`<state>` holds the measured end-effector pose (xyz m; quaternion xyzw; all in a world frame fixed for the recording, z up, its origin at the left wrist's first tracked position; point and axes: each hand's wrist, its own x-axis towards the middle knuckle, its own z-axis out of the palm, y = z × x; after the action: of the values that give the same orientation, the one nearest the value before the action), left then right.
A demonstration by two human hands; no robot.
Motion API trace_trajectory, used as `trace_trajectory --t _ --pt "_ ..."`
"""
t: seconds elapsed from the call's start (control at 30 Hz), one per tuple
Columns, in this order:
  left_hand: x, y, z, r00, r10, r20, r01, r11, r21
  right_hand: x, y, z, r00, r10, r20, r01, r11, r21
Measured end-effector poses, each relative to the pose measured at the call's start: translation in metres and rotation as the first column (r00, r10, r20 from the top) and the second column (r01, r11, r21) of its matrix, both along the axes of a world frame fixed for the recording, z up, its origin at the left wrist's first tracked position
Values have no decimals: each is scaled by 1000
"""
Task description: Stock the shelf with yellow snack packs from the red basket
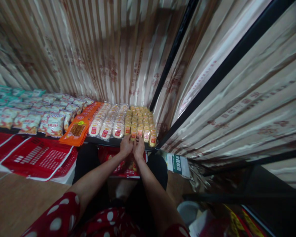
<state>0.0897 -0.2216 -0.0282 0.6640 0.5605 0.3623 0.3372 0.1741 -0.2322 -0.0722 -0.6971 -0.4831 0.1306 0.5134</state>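
My left hand [126,146] and my right hand [138,147] are close together at the front edge of the black shelf [106,142]. Their fingers are bent and pinch a small yellow wrapped snack pack [133,132] in the front row; the fingertips are partly hidden and blurred. More yellow snack packs [146,133] stand in tight rows just right of my hands. To the left run rows of clear packs of pale round biscuits or crackers [105,126], each front one with a red label.
Orange flat packets [79,126] lie left of the pale packs, then white snack bags [52,123] and green bags [5,90]. Red bags [39,156] hang below the shelf. Black metal posts [174,54] and patterned curtain [113,49] enclose it. A pale basin [188,210] is lower right.
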Motion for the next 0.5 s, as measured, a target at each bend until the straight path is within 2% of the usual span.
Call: trace_trajectory --t 0.1,0.2,0.3,0.5 --pt "0 0 -5 1000 -2 -14 2 1000 20 -2 -4 -5 1000 9 4 -10 999 53" --pt "0 -2 -11 1000 -3 -13 4 998 58 -3 -9 -7 997 3 81 -10 996 85" --pt "0 -5 -14 1000 -2 -20 3 996 88 -4 -12 -9 991 -12 134 3 998 65" --pt "1 -6 -13 998 -25 -58 30 995 91 -6 -14 -6 992 9 127 -12 999 30"
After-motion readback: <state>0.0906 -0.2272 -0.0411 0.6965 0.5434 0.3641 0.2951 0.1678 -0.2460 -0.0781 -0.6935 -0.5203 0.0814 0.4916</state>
